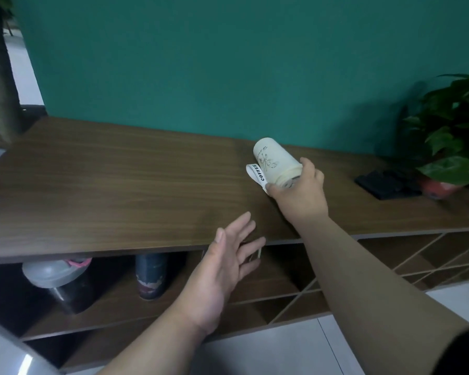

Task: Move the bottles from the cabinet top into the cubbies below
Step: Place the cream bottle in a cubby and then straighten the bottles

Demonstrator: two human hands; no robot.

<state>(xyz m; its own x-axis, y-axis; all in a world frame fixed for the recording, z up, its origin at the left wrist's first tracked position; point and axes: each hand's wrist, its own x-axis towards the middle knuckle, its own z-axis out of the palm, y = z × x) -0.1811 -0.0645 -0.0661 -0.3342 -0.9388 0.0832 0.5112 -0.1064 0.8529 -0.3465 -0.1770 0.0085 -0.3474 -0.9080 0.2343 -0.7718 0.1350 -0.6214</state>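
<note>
Your right hand point(299, 189) grips the lid end of a cream bottle point(275, 162), tilted on the cabinet top point(119, 185) at about one o'clock, its white "COFFEE" strap point(256, 174) trailing left. Your left hand point(222, 269) hangs open and empty at six o'clock before the cubbies point(255, 282). A grey-lidded bottle point(58, 280) and a dark bottle point(152, 274) stand inside at eight o'clock.

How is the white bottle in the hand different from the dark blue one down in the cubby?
The cream bottle is pale with a faint drawing; the dark blue bottle is dark with a reddish pattern near its base. The cream bottle is tilted over, gripped at its lid end by the right hand, above the cabinet top; the dark blue bottle stands upright, untouched, in a cubby. The cream bottle has a white COFFEE strap; none shows on the dark one. Both are cylinders.
</note>
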